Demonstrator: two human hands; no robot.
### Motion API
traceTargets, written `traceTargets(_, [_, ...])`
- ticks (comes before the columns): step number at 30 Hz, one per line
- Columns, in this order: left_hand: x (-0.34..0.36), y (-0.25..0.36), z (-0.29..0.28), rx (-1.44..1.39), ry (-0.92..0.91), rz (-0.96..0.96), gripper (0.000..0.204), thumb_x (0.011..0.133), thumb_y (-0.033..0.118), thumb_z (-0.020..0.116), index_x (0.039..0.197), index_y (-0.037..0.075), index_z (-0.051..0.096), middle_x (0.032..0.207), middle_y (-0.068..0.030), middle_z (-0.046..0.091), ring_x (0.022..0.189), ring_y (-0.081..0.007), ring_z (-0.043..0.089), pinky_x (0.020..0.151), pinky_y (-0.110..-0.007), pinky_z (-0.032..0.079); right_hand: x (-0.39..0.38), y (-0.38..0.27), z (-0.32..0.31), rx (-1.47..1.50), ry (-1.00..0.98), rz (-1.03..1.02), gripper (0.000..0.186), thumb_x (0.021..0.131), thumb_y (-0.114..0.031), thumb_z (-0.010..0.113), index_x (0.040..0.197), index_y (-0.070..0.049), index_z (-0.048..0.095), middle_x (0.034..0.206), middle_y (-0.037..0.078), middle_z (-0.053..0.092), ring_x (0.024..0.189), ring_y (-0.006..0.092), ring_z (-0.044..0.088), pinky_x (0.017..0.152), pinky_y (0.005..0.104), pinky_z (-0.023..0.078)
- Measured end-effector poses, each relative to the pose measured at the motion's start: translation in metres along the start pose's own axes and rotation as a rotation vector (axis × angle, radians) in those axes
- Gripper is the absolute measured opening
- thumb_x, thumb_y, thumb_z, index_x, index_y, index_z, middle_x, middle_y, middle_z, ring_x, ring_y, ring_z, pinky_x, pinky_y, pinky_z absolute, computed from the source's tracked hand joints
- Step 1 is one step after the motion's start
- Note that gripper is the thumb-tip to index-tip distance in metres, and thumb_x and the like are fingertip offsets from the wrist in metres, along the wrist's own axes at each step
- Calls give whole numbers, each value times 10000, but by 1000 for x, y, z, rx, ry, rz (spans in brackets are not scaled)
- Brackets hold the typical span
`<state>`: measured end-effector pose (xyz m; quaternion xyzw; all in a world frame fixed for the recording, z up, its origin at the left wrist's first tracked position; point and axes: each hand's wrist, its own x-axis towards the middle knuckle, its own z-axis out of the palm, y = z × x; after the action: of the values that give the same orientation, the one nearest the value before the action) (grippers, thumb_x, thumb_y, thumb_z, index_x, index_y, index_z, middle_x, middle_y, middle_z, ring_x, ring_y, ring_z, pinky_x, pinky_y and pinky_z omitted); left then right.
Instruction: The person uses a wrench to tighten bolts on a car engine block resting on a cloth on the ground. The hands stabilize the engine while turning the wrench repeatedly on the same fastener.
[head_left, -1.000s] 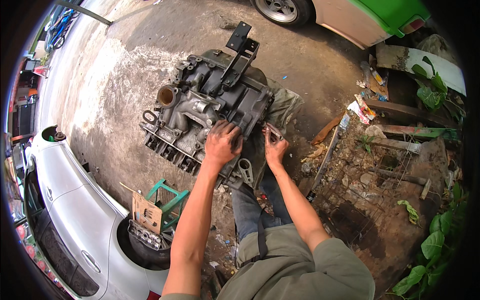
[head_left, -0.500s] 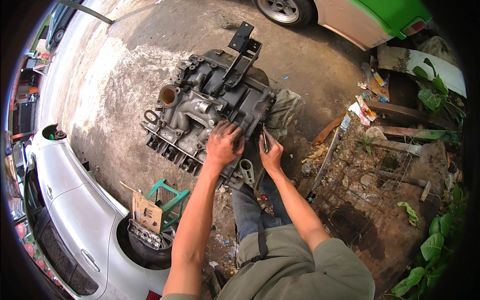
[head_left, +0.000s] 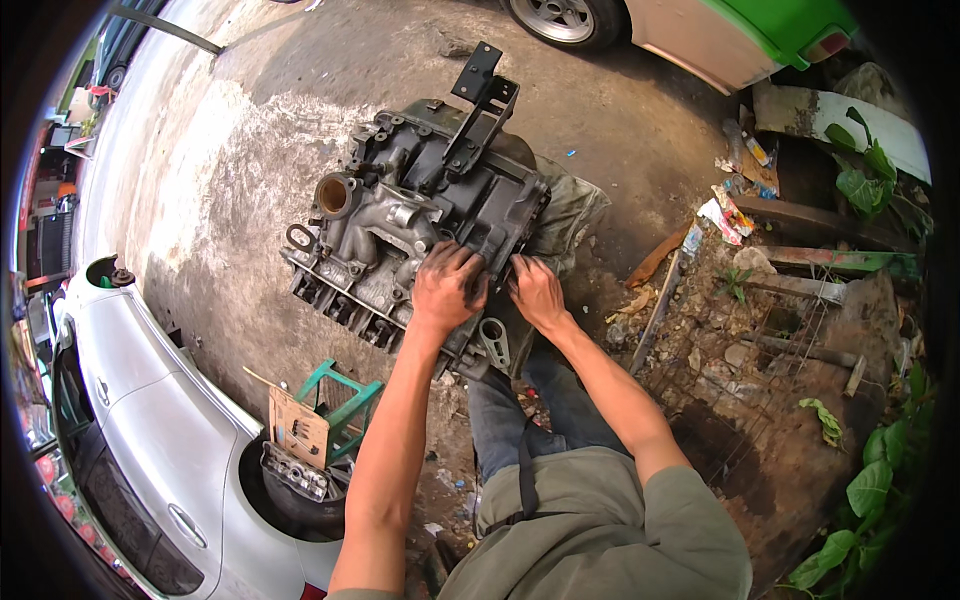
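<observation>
A greasy car engine (head_left: 490,215) lies on the ground in front of me, its cast intake manifold (head_left: 395,220) facing up. My left hand (head_left: 450,287) lies against its near side with fingers curled in, their tips hidden. Just to the right, my right hand (head_left: 537,292) is closed at the engine's near right edge. Its fingertips press close to the casing, and what they hold is hidden. Below the hands, a metal arm with a round eye (head_left: 493,336) juts toward my legs. A black drilled bracket (head_left: 480,90) rises from the engine's far side.
A silver car (head_left: 165,400) stands at left. Beside its wheel are a green stool (head_left: 350,405), a piece of cardboard (head_left: 298,428) and a metal part (head_left: 295,472). A cloth (head_left: 570,220) lies under the engine's right side. Wooden boards (head_left: 820,225) and litter fill the right.
My right hand has turned over and moved slightly up and left against the engine. The dark metal piece in its fingers no longer shows. My left hand stays in place.
</observation>
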<state>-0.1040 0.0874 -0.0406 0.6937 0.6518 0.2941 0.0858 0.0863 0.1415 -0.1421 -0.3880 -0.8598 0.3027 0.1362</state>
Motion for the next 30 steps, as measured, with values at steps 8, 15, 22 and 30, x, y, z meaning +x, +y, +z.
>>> traceTargets(8, [0,0,0,3,1,9,186,705,114,728,867,53,661,906,-127,662,953,-379,649,947,-459,521,20,19,-3,282,126,94,188,982,-99,588,1105,43,583,997,238,660,924,417,658,771,483,524])
traceTargets(15, [4,4,0,16,80,19,148,673,62,718,800,55,643,837,-123,637,879,-363,649,912,-453,537,52,36,10,998,206,642,338,1027,-287,603,885,19,635,645,68,616,576,145,585,561,304,442])
traceTargets(22, [3,5,-1,-5,34,-5,160,680,77,724,817,51,646,864,-124,645,898,-372,647,908,-447,536,55,38,23,906,278,736,381,1020,-335,624,861,10,654,608,29,582,547,110,506,532,309,373])
traceTargets(30, [0,-1,0,-11,-12,3,192,710,117,733,873,48,657,912,-127,659,950,-372,645,942,-456,524,63,36,5,657,396,657,389,995,-347,653,861,18,627,615,72,598,565,152,540,588,345,438])
